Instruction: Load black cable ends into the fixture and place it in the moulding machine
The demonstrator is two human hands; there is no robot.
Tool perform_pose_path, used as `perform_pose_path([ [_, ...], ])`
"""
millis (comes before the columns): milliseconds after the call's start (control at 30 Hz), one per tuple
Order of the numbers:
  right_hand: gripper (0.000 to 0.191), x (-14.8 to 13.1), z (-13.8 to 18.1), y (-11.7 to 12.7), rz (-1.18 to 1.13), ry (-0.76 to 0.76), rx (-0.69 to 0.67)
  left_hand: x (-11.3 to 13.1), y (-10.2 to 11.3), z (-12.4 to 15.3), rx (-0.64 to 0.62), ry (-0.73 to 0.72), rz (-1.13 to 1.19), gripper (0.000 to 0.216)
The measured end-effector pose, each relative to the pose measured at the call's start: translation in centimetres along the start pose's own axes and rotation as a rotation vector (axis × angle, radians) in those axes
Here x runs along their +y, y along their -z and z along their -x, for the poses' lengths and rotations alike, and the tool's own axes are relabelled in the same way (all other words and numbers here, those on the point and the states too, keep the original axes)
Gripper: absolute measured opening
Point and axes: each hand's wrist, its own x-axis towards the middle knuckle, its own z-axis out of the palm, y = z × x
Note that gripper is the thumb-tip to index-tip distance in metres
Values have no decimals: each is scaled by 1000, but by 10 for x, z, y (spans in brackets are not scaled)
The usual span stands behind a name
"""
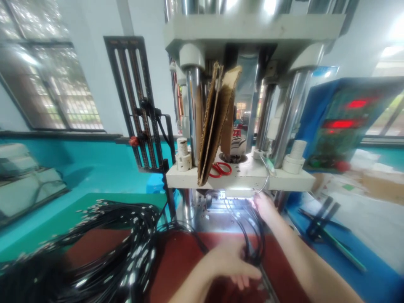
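A short bunch of black cables (261, 240) bends out of the brightly lit opening (230, 202) of a press and down toward a worker's left hand (232, 261), its run lying mostly front to back with a bow to the right. The cables' near end meets the left hand at its far, right-hand side, making that hand the closer of the two; blur hides whether its curled fingers are clamped on them or merely rest against them. The right hand (263, 207) reaches to the right side of the opening, near the cables' far end, and whether its fingers are together or apart cannot be told.

The press's white plate (240, 182) makes a low edge just above the right hand, bearing red-handled scissors (226, 163) and folded cardboard (214, 126) that stands on end. A metal surface (217, 219) spreads below the opening, tight under the plate but open toward the worker. To the left, a large pile of black cables (139, 235) borders the red-brown tabletop (176, 269), which leaves room between pile and left hand. Beyond the right forearm, tools (337, 244) lie on a blue surface (372, 282).
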Motion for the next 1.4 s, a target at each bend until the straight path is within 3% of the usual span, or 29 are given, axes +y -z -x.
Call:
perform_pose_path([
  [33,20,2,12,3,-27,-18,4,-1,-3,-1,-161,1,225,38],
  [100,18,5,40,8,-83,-33,3,-6,-13,-6,-305,-66,606,45],
  [167,17,3,68,15,-127,-23,0,-11,-28,-11,-308,-175,841,46],
  [233,18,-3,90,22,-156,-4,6,-16,-43,-14,-284,-225,928,44],
  [367,21,-15,114,39,-202,63,53,-14,-63,-9,-195,-163,985,27],
  [467,25,-19,122,56,-216,81,115,-14,-73,3,-225,-79,958,26],
  [600,29,-24,131,90,-247,89,200,-28,-92,31,-319,7,514,35],
  [700,31,-29,143,120,-234,104,239,-34,-103,51,-296,-2,324,36],
  [900,34,-23,181,172,-107,29,353,-7,-101,65,-233,-40,510,39],
  [967,40,-19,194,187,-65,-43,305,3,-97,66,-223,-73,528,36],
  [1033,43,-15,202,205,62,-89,175,9,-95,66,-214,-104,543,33],
  [1100,37,-13,204,222,352,-44,30,13,-94,67,-217,-124,552,32],
  [1167,24,-11,203,234,777,108,-51,17,-94,69,-217,-150,552,33],
  [1233,19,-10,203,232,1166,323,-29,25,-91,72,-207,-200,561,34],
  [1300,25,-11,207,210,1359,531,-4,38,-85,78,-178,-294,585,33],
  [1333,31,-11,213,191,1374,606,-45,47,-80,82,-154,-360,593,33],
  [1400,40,-10,228,142,1329,685,-297,69,-66,93,-78,-525,582,33],
])
